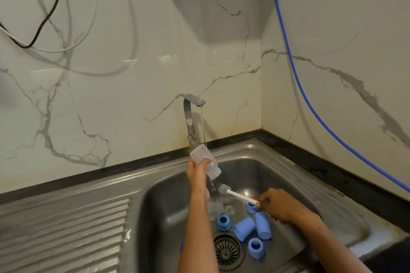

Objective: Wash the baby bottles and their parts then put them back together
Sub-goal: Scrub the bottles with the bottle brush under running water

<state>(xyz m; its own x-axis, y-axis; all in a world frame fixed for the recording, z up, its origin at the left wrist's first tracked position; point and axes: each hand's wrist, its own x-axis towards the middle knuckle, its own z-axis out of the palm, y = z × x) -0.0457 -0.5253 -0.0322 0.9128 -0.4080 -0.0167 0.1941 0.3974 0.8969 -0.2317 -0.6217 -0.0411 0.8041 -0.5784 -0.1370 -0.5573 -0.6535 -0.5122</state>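
Left hand (196, 169) has its grip wrapped round a clear baby bottle (205, 160), tilted mouth-down over the steel sink (288, 162), right under the thin stream from the tap (192, 117) at twelve o'clock. Right hand (279, 205) pinches the white handle of a bottle brush (230, 193), its bristled head just below the bottle's mouth, not inside. Down in the basin, blue caps (253, 227) and blue collars (223, 222) lie scattered around the drain (228, 249) at six o'clock, with some clear parts (221, 207) beside them.
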